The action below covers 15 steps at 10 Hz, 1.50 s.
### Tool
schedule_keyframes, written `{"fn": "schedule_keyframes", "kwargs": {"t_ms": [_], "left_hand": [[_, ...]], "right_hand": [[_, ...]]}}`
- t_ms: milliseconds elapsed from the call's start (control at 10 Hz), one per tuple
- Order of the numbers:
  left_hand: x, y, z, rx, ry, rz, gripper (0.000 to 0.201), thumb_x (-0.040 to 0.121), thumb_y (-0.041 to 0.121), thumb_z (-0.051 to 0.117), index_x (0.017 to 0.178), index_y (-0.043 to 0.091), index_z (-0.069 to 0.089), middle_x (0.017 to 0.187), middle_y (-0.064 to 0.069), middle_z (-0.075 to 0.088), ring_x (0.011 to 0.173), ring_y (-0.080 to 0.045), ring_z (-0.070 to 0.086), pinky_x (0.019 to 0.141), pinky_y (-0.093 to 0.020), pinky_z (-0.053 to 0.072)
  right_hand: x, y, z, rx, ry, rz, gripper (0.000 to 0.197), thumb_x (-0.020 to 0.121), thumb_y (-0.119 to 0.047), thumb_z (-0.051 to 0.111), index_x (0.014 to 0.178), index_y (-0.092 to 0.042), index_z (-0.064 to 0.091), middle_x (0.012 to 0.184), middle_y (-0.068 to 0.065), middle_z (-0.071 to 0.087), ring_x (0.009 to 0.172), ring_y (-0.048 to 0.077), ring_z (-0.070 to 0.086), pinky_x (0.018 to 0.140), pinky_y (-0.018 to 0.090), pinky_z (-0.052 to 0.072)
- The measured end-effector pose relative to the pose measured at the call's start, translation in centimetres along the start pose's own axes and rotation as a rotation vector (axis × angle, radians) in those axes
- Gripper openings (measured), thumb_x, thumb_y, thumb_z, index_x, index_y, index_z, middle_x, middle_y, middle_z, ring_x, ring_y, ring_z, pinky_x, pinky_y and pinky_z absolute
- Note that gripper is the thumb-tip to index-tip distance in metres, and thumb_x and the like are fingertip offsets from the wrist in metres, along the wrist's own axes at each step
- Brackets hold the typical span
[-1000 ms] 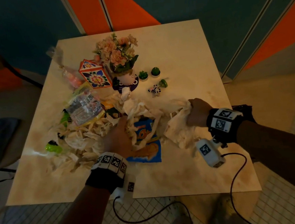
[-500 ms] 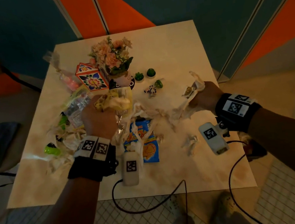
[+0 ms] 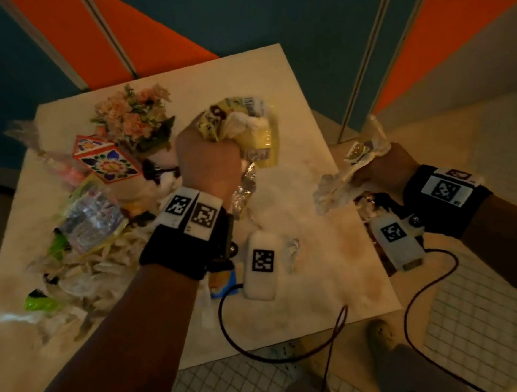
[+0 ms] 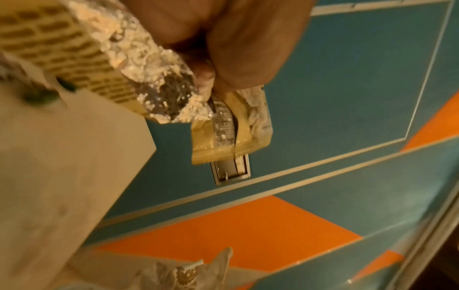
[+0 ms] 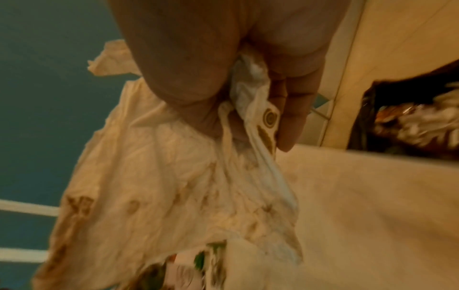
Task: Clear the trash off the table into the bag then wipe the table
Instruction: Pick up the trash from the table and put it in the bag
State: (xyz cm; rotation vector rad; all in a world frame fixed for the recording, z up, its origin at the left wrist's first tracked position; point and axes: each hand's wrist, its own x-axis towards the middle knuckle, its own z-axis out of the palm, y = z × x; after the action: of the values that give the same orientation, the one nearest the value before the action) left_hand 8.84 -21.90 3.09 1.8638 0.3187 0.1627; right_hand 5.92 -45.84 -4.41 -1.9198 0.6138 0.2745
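- Near the tabletop's (image 3: 332, 252) front edge a blue wrapper (image 3: 224, 283) lies flat, mostly hidden under the left wrist.
- Along the left edge sits a heap of crumpled tissues (image 3: 101, 264), with a clear plastic pack (image 3: 90, 223) on top and green scraps (image 3: 38, 303) at its near side.
- The left hand (image 3: 208, 165) is raised over the tabletop's middle, fisted tightly round a yellow wrapper (image 3: 255, 134) bunched with white tissue; the wrapper sticks out beyond the knuckles, and its foil end (image 4: 159, 82) hangs below the palm.
- The right hand (image 3: 381, 164) is out past the right edge, fingers (image 5: 290, 109) curled round a stained tissue wad (image 5: 174, 186) that trails from the fist back towards the tabletop.
- Below that hand, beside the right edge, the dark bag (image 5: 397, 117) stands on the floor with trash inside.
- Towards the far left corner stand a flower pot (image 3: 133, 119) and a patterned box (image 3: 107, 162), just beside each other.
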Motion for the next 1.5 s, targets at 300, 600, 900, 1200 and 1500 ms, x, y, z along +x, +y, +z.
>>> {"fn": "schedule_keyframes", "kwargs": {"t_ms": [300,600,900,1200,1500], "left_hand": [[-4.7,-1.1,17.3,0.091,-0.377,0.024,0.027,0.079,0.002,0.056,0.099,0.014,0.069,0.097,-0.002,0.070,0.091,-0.020,0.066,0.081,-0.034,0.057],[-5.9,-10.0,31.6,0.527,-0.497,-0.104,0.034,0.084,0.003,0.055,0.116,0.015,0.055,0.111,-0.011,0.064,0.101,-0.030,0.062,0.085,-0.039,0.055],[-4.1,-20.0,39.9,0.877,-0.588,-0.007,0.046,0.093,0.008,0.046,0.137,0.007,0.031,0.134,-0.019,0.046,0.117,-0.035,0.052,0.092,-0.041,0.046],[-2.2,-27.1,46.8,1.048,-0.803,0.005,0.051,0.099,0.029,0.042,0.139,0.003,0.025,0.141,-0.026,0.034,0.120,-0.042,0.048,0.092,-0.046,0.043],[-2.2,-30.8,45.8,0.945,-0.877,-0.063,0.049,0.089,0.048,0.053,0.131,0.024,0.047,0.142,-0.014,0.032,0.123,-0.040,0.044,0.102,-0.048,0.041]], "right_hand": [[0.6,10.7,-11.7,0.007,0.131,0.183,0.039,0.075,0.012,0.067,0.075,-0.024,0.053,0.080,0.001,0.057,0.078,0.023,0.056,0.088,0.044,0.050],[8.6,16.7,-14.0,-0.546,-0.291,0.180,0.033,0.084,0.002,0.059,0.063,-0.018,0.045,0.070,0.005,0.044,0.064,0.016,0.040,0.072,0.032,0.030],[16.8,25.7,-10.2,-0.630,-0.483,0.128,0.060,0.089,-0.028,0.059,0.143,-0.017,0.034,0.145,0.009,0.039,0.131,0.033,0.042,0.109,0.045,0.037],[24.8,29.4,-6.4,-0.585,-0.421,0.142,0.066,0.082,-0.007,0.068,0.134,-0.021,0.030,0.109,0.010,0.050,0.075,0.023,0.047,0.070,0.039,0.044],[25.4,31.8,-4.5,-0.711,-0.273,0.031,0.069,0.083,-0.013,0.066,0.139,-0.013,0.026,0.147,0.016,0.023,0.130,0.041,0.036,0.097,0.047,0.044]]}}
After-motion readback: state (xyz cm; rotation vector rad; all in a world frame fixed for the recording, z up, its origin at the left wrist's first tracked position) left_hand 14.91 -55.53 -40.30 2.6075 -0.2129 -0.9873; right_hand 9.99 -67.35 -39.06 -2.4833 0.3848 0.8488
